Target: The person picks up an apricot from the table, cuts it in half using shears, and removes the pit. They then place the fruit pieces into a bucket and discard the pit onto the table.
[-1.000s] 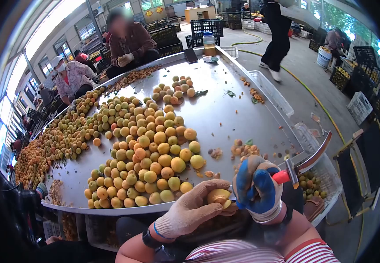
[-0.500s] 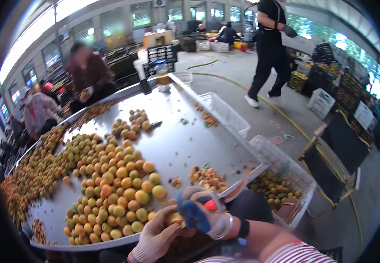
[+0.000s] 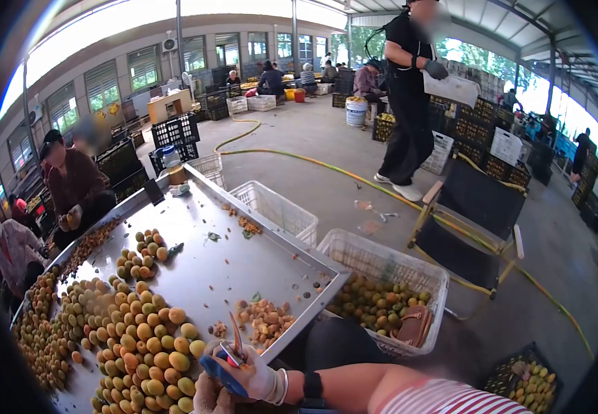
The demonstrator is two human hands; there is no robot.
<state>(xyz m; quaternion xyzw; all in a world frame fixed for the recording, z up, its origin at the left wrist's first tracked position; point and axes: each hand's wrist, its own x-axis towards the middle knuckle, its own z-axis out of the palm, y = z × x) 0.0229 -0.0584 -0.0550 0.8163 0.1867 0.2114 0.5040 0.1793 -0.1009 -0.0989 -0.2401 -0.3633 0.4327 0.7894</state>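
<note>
My right hand [image 3: 243, 376], in a glove with a blue palm, is closed round a hand tool [image 3: 231, 352] with red and silver parts and a thin, curved brownish piece sticking up. Against it, at the bottom edge, is my left hand [image 3: 210, 398] in a pale glove; its fingers are curled, and what they hold is hidden. Left of both hands, a large heap of yellow-orange and green apricots [image 3: 143, 331] covers part of the metal table [image 3: 243, 265]. Just beyond my right hand lies a small pile of wet, brown-orange pits or scraps [image 3: 266, 321].
Right of the table stand a white crate [image 3: 381, 252] of greenish fruit with a brown pouch [image 3: 415, 326], another white crate [image 3: 281, 210] and a folding chair [image 3: 478, 196]. A hose [image 3: 319, 160] crosses the floor. A person in black [image 3: 409, 103] stands beyond; another person [image 3: 74, 179] sits across the table.
My view has swung right, so the table and fruit shift left and more floor and crates show. My hands sit lower in view, the left now mostly cut off. The tool stays in my right hand.
</note>
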